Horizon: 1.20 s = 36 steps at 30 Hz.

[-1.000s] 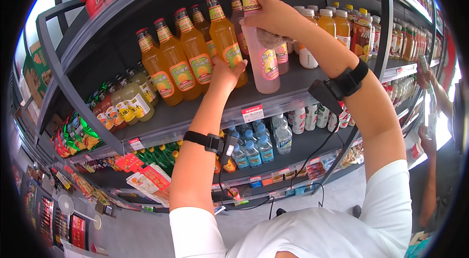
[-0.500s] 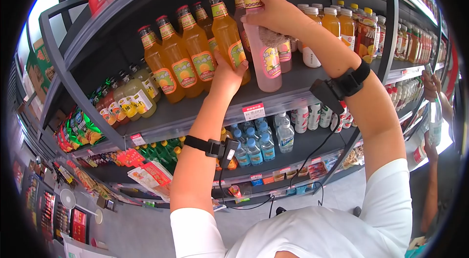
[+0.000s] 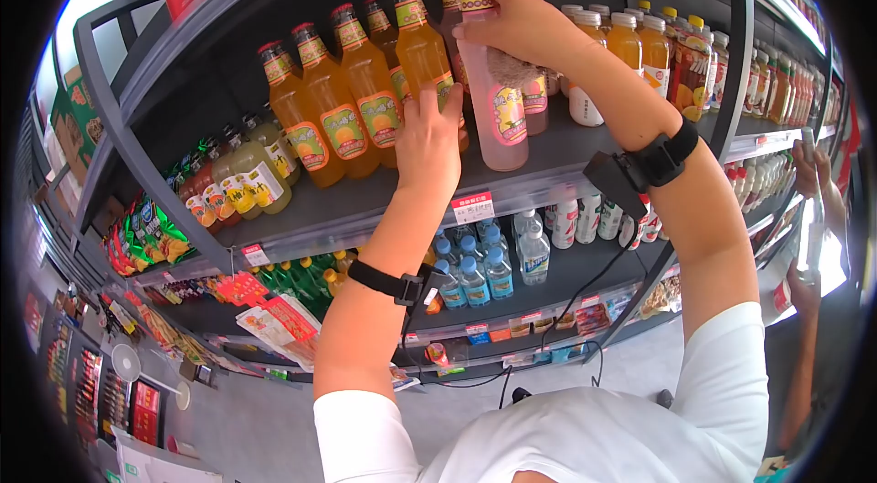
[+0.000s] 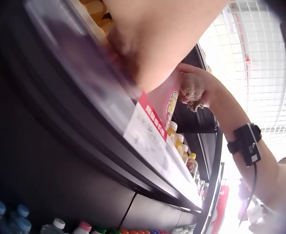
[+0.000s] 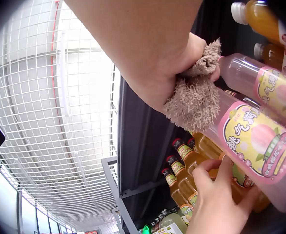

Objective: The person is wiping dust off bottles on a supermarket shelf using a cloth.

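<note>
My right hand (image 3: pixel 530 31) grips a pink drink bottle (image 3: pixel 501 140) near its neck, with a brown fluffy cloth (image 3: pixel 516 70) bunched under the palm. The bottle stands upright at the shelf's front, its peach label facing out in the right wrist view. To its left, my left hand (image 3: pixel 429 145) has fingers and thumb bent about the label of an orange drink bottle (image 3: pixel 422 53) with a red cap. Fingertips (image 5: pixel 225 168) lie against that label. More orange bottles (image 3: pixel 361 72) stand in a row farther left. Another pink bottle (image 5: pixel 242 73) is behind the held one.
Juice bottles with white caps (image 3: pixel 625 40) stand right of my right hand. Yellow-green bottles (image 3: pixel 260 177) sit at the left. A price tag (image 3: pixel 472 207) hangs on the shelf edge, above blue-capped water bottles (image 3: pixel 473 277). Another person's hand (image 3: pixel 808 168) appears at far right.
My left hand has shifted its hold on the orange bottle: the thumb has drawn up and the fingers now bend over the label's front. My right hand stays on the pink bottle.
</note>
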Motion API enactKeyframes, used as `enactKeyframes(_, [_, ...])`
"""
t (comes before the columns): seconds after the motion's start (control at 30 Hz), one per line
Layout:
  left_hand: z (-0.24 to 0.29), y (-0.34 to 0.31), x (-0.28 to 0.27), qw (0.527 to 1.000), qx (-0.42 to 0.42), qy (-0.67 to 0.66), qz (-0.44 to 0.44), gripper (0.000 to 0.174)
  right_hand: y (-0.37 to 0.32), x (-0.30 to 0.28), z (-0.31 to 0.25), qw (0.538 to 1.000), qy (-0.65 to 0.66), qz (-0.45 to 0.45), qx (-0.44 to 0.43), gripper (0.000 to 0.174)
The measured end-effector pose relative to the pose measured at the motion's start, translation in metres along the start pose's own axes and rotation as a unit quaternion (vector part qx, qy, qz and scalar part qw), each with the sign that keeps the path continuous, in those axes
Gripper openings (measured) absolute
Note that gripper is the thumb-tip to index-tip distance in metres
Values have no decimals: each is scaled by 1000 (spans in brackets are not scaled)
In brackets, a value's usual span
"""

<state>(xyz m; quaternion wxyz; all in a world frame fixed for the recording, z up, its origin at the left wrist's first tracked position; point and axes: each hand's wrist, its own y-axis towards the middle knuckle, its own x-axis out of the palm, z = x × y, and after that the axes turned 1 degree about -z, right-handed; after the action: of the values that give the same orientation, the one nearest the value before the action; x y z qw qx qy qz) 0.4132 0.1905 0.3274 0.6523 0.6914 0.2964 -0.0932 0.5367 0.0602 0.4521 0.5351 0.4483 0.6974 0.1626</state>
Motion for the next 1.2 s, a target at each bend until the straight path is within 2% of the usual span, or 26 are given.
enactKeyframes(0.1, [-7,-2,5,1000,1,13,14,58,-2,-2,-3,1000,-8,-17,13,63])
enactKeyframes(0.23, [-12,-2,5,998,-10,58,-2,58,-3,-1,-4,1000,8,-6,10,63])
enactKeyframes(0.43, [-19,5,9,991,-86,28,-100,68,1,4,2,999,21,25,-14,67])
enactKeyframes(0.53, [-19,6,12,991,-90,12,-101,68,2,5,4,999,18,24,-16,68])
enactKeyframes(0.63, [-17,12,12,984,-111,25,-138,67,1,3,0,1000,9,19,-6,70])
enactKeyframes(0.73, [-21,8,15,986,-115,-16,-122,62,2,4,-2,1000,5,18,2,70])
enactKeyframes(0.83, [-19,2,16,993,-94,-21,-71,49,-1,4,-11,1000,1,21,18,69])
enactKeyframes(0.9, [-17,0,7,992,-88,-54,-76,38,-4,3,-24,999,-10,3,46,67])
enactKeyframes(1.03, [-18,-9,3,992,-83,-80,-59,26,11,20,-31,999,-20,-12,37,65])
enactKeyframes(1.2, [-21,-19,0,988,-108,-108,-31,36,25,50,-44,998,-39,3,54,69])
